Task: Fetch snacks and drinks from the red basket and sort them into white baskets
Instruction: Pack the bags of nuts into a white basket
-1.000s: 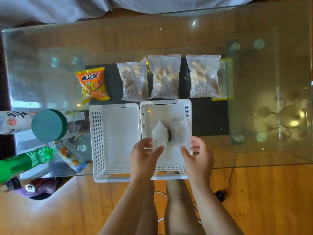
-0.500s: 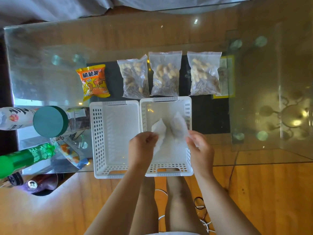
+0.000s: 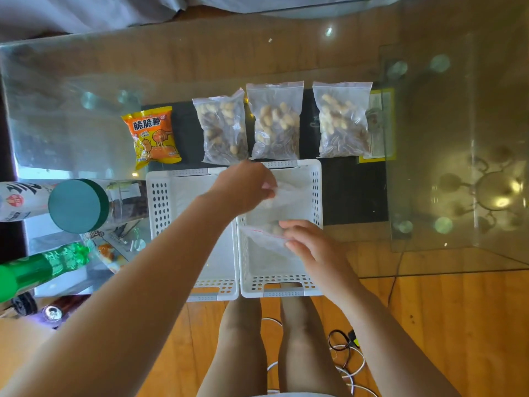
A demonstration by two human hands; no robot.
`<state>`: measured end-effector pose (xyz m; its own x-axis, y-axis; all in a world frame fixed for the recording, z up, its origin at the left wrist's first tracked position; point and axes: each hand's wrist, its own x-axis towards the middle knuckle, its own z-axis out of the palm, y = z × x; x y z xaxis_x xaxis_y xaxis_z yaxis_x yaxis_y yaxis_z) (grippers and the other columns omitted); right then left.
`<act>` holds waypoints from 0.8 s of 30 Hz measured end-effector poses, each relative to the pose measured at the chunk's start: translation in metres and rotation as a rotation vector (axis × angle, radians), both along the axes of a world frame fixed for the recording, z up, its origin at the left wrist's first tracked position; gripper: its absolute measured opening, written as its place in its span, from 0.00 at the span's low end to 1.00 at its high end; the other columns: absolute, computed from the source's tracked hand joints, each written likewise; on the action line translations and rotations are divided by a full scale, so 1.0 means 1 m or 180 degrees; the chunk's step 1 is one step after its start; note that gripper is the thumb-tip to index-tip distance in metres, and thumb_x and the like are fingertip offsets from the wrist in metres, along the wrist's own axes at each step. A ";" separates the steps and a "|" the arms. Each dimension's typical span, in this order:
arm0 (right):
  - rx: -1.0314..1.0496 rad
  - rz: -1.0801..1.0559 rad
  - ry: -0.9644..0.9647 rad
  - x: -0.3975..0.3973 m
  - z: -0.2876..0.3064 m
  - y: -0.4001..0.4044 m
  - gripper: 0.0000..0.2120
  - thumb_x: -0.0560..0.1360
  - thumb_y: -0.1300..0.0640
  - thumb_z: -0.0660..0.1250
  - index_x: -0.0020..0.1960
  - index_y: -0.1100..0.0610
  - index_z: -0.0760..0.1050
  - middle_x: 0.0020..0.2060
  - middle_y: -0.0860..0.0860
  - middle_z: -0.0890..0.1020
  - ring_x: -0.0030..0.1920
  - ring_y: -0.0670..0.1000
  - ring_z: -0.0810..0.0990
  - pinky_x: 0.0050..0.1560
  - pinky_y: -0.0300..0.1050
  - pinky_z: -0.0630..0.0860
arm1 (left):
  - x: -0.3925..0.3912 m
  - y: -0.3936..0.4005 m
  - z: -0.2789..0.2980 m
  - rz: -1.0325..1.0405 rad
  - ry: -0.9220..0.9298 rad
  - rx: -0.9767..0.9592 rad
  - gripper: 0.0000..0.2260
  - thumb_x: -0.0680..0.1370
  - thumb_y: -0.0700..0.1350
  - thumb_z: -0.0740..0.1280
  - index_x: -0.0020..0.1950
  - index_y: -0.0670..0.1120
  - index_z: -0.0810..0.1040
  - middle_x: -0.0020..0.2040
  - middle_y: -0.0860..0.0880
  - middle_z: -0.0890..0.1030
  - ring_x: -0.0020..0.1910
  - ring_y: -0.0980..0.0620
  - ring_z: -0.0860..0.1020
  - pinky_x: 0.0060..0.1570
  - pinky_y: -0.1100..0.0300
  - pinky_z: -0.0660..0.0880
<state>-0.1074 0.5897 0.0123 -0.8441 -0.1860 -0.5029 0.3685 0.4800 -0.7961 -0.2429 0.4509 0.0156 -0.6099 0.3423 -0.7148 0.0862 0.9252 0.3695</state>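
Head view down onto a glass table (image 3: pixel 86 81). Two white baskets sit side by side at the near edge. The left hand (image 3: pixel 243 186) reaches across the left white basket (image 3: pixel 163 213) & pinches a clear plastic bag (image 3: pixel 289 193) over the far part of the right white basket (image 3: pixel 315 196). The right hand (image 3: pixel 312 247), nearer the person, grips a second clear zip bag (image 3: pixel 264 237) w/ a red seal line, over the same basket's middle; contents blurred. The hands are apart, each clamped on its own bag. Beyond the left hand lie 3 zip bags of nuts (image 3: pixel 276 121) in a row, w/ an orange snack packet (image 3: pixel 151 136) to their left. Further left of the left arm: a teal-lidded jar (image 3: pixel 77 206), a green bottle (image 3: pixel 43 267), a white can (image 3: pixel 20 200).
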 end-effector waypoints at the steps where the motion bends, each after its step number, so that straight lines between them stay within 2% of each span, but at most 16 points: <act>1: 0.0097 0.0207 0.0078 -0.009 -0.006 -0.003 0.11 0.79 0.58 0.58 0.57 0.56 0.78 0.59 0.43 0.75 0.56 0.35 0.72 0.55 0.27 0.66 | -0.005 -0.001 -0.003 -0.0060 -0.0022 -0.0003 0.11 0.75 0.46 0.68 0.57 0.50 0.80 0.57 0.50 0.81 0.56 0.48 0.78 0.60 0.50 0.74; 3: 0.0154 0.0262 0.0147 -0.023 -0.017 -0.006 0.10 0.78 0.60 0.61 0.54 0.57 0.80 0.58 0.48 0.77 0.58 0.44 0.74 0.57 0.33 0.66 | -0.011 -0.005 -0.008 -0.0047 0.0027 -0.0005 0.16 0.73 0.45 0.71 0.60 0.49 0.78 0.58 0.49 0.80 0.57 0.49 0.78 0.60 0.51 0.74; 6: -0.0215 -0.0579 -0.0044 -0.027 -0.030 -0.006 0.08 0.73 0.63 0.68 0.51 0.56 0.78 0.50 0.46 0.79 0.54 0.43 0.77 0.58 0.35 0.70 | -0.015 -0.018 -0.015 0.0061 0.0182 -0.0192 0.24 0.70 0.46 0.74 0.65 0.49 0.73 0.63 0.48 0.77 0.62 0.47 0.75 0.62 0.48 0.72; 8: -0.0485 -0.1023 -0.0335 -0.022 -0.037 -0.004 0.15 0.70 0.64 0.72 0.54 0.53 0.75 0.50 0.41 0.78 0.52 0.38 0.76 0.55 0.27 0.70 | -0.016 -0.025 -0.019 0.0022 0.0280 -0.0301 0.22 0.72 0.48 0.72 0.65 0.48 0.74 0.64 0.47 0.77 0.62 0.46 0.75 0.61 0.48 0.72; 10: -0.0479 -0.1087 -0.0590 -0.016 -0.045 -0.005 0.21 0.68 0.64 0.73 0.58 0.52 0.74 0.52 0.40 0.76 0.53 0.37 0.74 0.54 0.25 0.66 | -0.017 -0.030 -0.021 0.0084 0.0450 -0.0212 0.15 0.75 0.49 0.68 0.61 0.48 0.78 0.60 0.47 0.80 0.58 0.45 0.77 0.58 0.49 0.75; 13: -0.0344 -0.0984 -0.0659 -0.015 -0.055 -0.010 0.21 0.69 0.64 0.72 0.59 0.52 0.75 0.53 0.38 0.75 0.54 0.39 0.72 0.58 0.31 0.67 | -0.017 -0.032 -0.021 0.0266 0.0550 -0.0031 0.12 0.76 0.49 0.67 0.58 0.48 0.80 0.57 0.46 0.82 0.55 0.46 0.79 0.57 0.49 0.75; 15: -0.0268 -0.0961 -0.0627 -0.020 -0.061 -0.016 0.17 0.71 0.64 0.70 0.58 0.53 0.77 0.54 0.42 0.76 0.56 0.41 0.72 0.60 0.35 0.67 | -0.015 -0.033 -0.023 0.0335 0.0527 0.0067 0.12 0.76 0.49 0.67 0.57 0.47 0.81 0.57 0.46 0.82 0.55 0.45 0.79 0.57 0.49 0.75; 18: -0.0152 -0.1135 -0.0961 -0.028 -0.071 -0.023 0.12 0.75 0.60 0.66 0.57 0.60 0.79 0.46 0.48 0.80 0.54 0.50 0.78 0.56 0.39 0.74 | -0.013 -0.035 -0.026 0.0355 0.0390 0.0239 0.15 0.76 0.47 0.67 0.61 0.45 0.78 0.62 0.46 0.79 0.60 0.46 0.77 0.61 0.53 0.72; 21: -0.0273 -0.1503 -0.1222 -0.033 -0.078 -0.025 0.12 0.76 0.59 0.65 0.57 0.64 0.78 0.48 0.56 0.81 0.53 0.53 0.78 0.61 0.54 0.75 | -0.016 -0.038 -0.031 0.0405 0.0207 0.0243 0.21 0.75 0.47 0.68 0.67 0.44 0.73 0.66 0.46 0.76 0.64 0.47 0.74 0.63 0.56 0.68; 24: -0.0284 -0.1528 -0.1233 -0.035 -0.080 -0.026 0.12 0.76 0.59 0.65 0.55 0.64 0.79 0.41 0.48 0.79 0.51 0.50 0.77 0.62 0.56 0.74 | -0.020 -0.040 -0.037 0.0452 0.0021 0.0183 0.19 0.77 0.47 0.65 0.67 0.44 0.72 0.66 0.43 0.76 0.64 0.44 0.73 0.62 0.54 0.68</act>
<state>-0.1428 0.5639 -0.0676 -0.6033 0.1134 -0.7894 0.7968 0.1269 -0.5908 -0.2628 0.4110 -0.0212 -0.6596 0.2925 -0.6924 -0.0415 0.9056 0.4221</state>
